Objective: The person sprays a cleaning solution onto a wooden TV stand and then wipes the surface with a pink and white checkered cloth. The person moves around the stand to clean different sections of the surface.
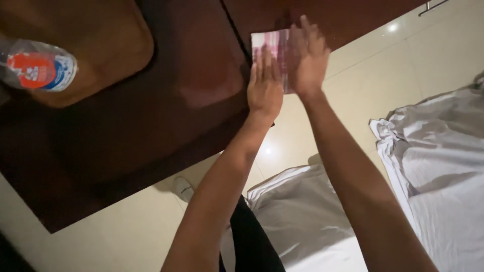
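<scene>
Both hands lay flat with fingers spread, pinching nothing. The left hand pressed on the lower edge of a pink and white folded cloth, and the right hand covered its right part. The cloth was at the edge of a dark brown wooden table. A plastic water bottle lay far to the left. A white bedsheet was near the cream floor tiles.
</scene>
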